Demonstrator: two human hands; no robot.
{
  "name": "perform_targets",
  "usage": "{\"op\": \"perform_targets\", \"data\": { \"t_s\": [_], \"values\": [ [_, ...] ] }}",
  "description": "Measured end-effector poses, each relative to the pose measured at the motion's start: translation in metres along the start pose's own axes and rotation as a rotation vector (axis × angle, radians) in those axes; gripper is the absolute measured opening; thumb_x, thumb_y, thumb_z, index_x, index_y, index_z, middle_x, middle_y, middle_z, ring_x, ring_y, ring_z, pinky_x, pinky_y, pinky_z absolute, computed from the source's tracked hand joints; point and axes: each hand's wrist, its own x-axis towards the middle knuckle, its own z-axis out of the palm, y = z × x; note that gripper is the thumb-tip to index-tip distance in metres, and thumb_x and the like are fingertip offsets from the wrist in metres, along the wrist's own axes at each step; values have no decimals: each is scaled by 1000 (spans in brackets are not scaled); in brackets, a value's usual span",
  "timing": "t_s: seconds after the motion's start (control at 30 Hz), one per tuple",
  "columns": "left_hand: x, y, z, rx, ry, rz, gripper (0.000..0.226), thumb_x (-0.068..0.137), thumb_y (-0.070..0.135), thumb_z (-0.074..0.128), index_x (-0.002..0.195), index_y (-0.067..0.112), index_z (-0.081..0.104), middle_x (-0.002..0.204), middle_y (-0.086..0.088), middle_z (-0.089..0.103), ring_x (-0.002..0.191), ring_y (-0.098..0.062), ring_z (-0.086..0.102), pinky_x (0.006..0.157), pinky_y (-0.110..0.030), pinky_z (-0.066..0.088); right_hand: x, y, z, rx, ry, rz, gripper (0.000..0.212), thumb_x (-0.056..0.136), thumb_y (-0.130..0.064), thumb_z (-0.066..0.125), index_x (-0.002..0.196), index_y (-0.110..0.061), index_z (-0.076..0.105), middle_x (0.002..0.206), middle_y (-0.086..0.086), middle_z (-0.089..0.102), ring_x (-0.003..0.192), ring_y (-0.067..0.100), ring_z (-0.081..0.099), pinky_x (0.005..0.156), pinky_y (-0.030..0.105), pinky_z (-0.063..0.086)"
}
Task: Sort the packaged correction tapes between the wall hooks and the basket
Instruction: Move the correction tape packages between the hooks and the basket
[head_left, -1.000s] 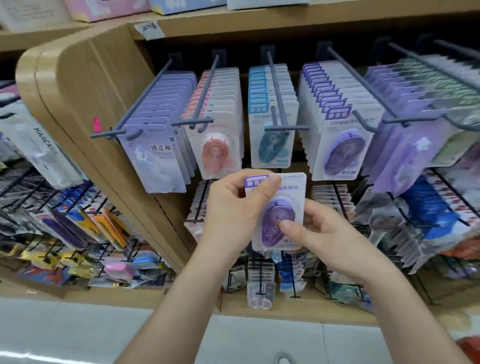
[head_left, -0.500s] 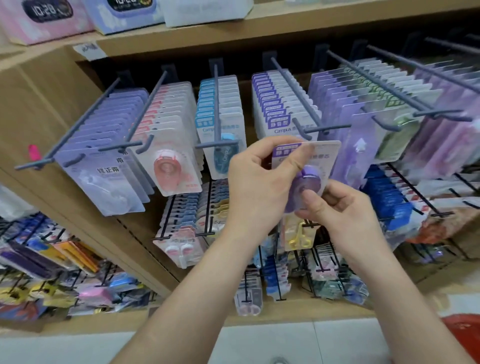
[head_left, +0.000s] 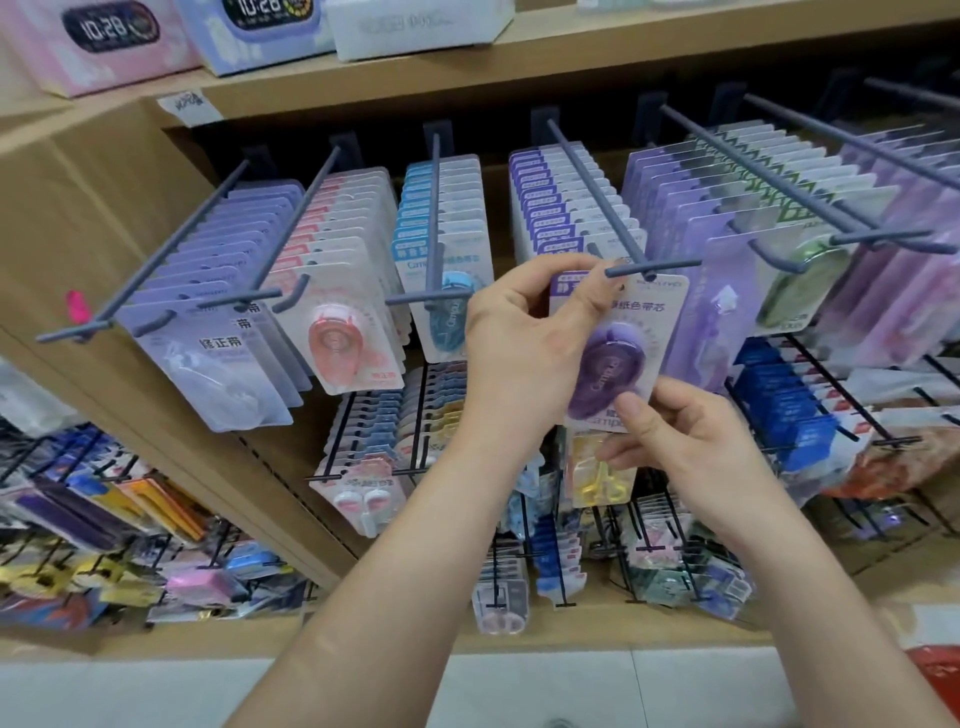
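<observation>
Purple oval tape sits in a clear glossy blister on a flat white card, held upright at the tip of a round grey hook. Left hand pinches the card's top left corner beside the hook's crossbar; right hand pinches its bottom edge. Full rows of cards hang close on both sides, with open room only toward the near side.

The wooden shelving unit carries a row of grey wall hooks fixed to its dark back panel. Carded correction tapes hang from these hooks: lilac packs leftmost, then pink packs, blue packs, purple packs. Above the hooks, the top board supports boxed clocks.
</observation>
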Motion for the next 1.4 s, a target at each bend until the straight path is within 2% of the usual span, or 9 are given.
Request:
{"op": "perform_targets", "data": {
  "t_s": [0.17, 0.33, 0.47, 0.7, 0.83, 1.0, 1.2, 1.33, 1.4],
  "values": [
    [3, -1, 4, -59, 6, -75, 12, 89, 10, 69, 81, 20, 68, 78, 6, 69, 74, -1, 65, 68, -17, 53, 5, 8, 0, -8, 65, -2, 23, 83, -34, 60, 95, -20, 74, 86, 3, 77, 71, 20, 74, 66, 27, 60],
    [-7, -12, -4, 25, -55, -81, 23, 95, 4, 59, 103, 25, 63, 98, 6, 71, 90, -2, 67, 82, -21, 54, 8, 13, 0, -55, 150, 12, 24, 89, -29, 61, 92, -8, 72, 86, 14, 75, 66, 21, 73, 63, 30, 61],
    [-19, -28, -21, 220, -49, -94, 23, 94, 7, 63, 89, 28, 68, 83, 13, 72, 80, 0, 66, 76, -18, 52, 13, 11, 1, -117, 184, 11, 14, 97, -14, 59, 93, -9, 71, 86, 18, 74, 64, 15, 72, 59, 21, 57],
    [-2, -43, -16, 408, 125, 12, 21, 93, 16, 66, 84, 35, 67, 71, 25, 67, 72, 1, 63, 71, -18, 52, 17, 15, -7, -289, 214, 32, 25, 95, -18, 63, 93, -42, 67, 86, -1, 75, 82, 19, 72, 83, 49, 59],
    [2, -52, -15, 475, 151, 81, 12, 94, 19, 65, 88, 27, 71, 74, 14, 67, 75, -12, 63, 73, -33, 52, 2, 9, -17, -302, 250, 61, 27, 95, -11, 61, 98, -38, 67, 82, -1, 74, 80, 17, 71, 81, 46, 60],
    [-5, -49, -20, 481, 58, 85, 6, 94, 21, 65, 92, 27, 68, 76, 19, 64, 72, 3, 60, 70, -17, 49, -27, 4, -18, -315, 255, 111, 26, 96, -9, 59, 98, -33, 68, 81, -1, 74, 73, 10, 71, 72, 33, 57],
    [-42, -45, -41, 472, 60, 195, 16, 91, 15, 68, 103, 25, 63, 89, 1, 63, 77, -6, 57, 70, -10, 45, -85, 7, -27, -410, 362, 167, 26, 95, -7, 61, 94, -32, 70, 78, -2, 74, 74, 15, 71, 67, 25, 56],
    [-77, -52, -42, 474, -160, 264, 12, 92, 10, 66, 96, 20, 71, 87, 8, 64, 81, -1, 59, 72, -8, 44, -130, 11, -38, -541, 437, 225, 25, 92, -10, 65, 92, -34, 71, 77, -4, 73, 76, 18, 70, 75, 39, 58],
    [-93, -60, -34, 483, -310, 278, 13, 91, 8, 68, 95, 18, 73, 86, 8, 66, 81, -3, 60, 72, -12, 46, -156, 11, -46, -664, 435, 269, 22, 92, -16, 65, 92, -37, 69, 76, -12, 72, 77, 14, 69, 75, 35, 56]
  ]
}}
